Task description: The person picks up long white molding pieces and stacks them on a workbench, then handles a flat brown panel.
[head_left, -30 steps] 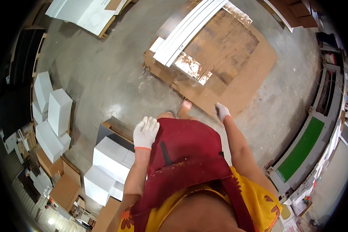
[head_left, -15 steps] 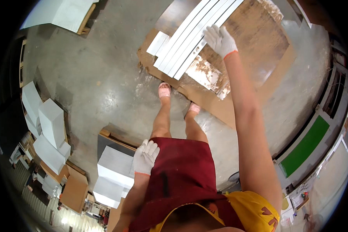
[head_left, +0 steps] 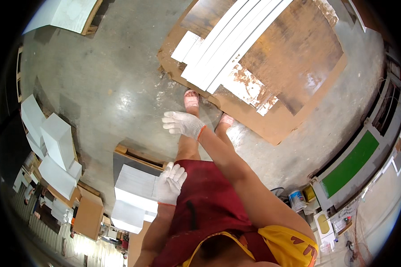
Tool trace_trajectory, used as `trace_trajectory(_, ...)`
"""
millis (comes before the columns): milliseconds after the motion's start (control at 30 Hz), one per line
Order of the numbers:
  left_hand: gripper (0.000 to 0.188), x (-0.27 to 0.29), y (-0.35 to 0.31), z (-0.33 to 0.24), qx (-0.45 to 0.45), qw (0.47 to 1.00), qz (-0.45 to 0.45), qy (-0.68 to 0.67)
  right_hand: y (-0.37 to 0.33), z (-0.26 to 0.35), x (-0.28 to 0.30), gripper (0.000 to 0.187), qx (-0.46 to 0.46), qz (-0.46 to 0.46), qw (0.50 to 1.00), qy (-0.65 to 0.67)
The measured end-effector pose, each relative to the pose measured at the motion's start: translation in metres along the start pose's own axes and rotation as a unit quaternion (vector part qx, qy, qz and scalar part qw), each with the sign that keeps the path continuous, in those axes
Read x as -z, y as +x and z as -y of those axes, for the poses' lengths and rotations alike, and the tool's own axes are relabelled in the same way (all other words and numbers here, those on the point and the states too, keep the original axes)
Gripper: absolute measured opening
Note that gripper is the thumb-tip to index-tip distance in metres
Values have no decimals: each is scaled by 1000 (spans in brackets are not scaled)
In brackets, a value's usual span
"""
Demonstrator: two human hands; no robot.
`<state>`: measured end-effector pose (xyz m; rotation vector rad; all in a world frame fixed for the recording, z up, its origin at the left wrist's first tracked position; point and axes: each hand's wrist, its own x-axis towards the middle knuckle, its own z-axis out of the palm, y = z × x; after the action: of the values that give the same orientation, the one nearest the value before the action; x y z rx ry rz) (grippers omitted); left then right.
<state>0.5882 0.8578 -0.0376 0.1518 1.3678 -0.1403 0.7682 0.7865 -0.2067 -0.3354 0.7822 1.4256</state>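
Observation:
My right hand (head_left: 183,124), in a white knit glove with an orange cuff, reaches across in front of my legs. Its fingers stretch leftward and nothing shows in them. At the left side of my dark red apron (head_left: 209,191) is my left hand (head_left: 170,184), gloved alike, with loosely bent fingers and no thing seen in it. Just left of it stands a stack of white panels or boxes (head_left: 136,184). Ahead of my feet, long white strips (head_left: 236,40) lie side by side on a brown board (head_left: 294,53), a shorter white piece (head_left: 187,46) beside them.
Cardboard (head_left: 272,127) lies under the board on the grey concrete floor (head_left: 107,89). More white stacks (head_left: 58,138) stand at the left, and another pale stack (head_left: 71,15) at the far left. A machine with a green panel (head_left: 349,164) runs along the right, near a bucket (head_left: 297,200).
My right hand has left the white strips and swung back and leftward to before my legs. My left hand stays nearly in place by the apron.

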Motion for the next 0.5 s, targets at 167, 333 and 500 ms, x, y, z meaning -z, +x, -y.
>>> trace_trajectory(167, 22, -1, 3, 9, 11, 999, -49, 12, -56, 80, -10, 24, 329, -131, 883, -308)
trace_trajectory(333, 23, -6, 10, 9, 25, 998, -57, 27, -112, 241, 33, 42, 452, -66, 888, -51)
trace_trajectory(500, 21, -2, 14, 6, 20, 996, -84, 24, -99, 203, 41, 40, 304, -68, 949, -46)
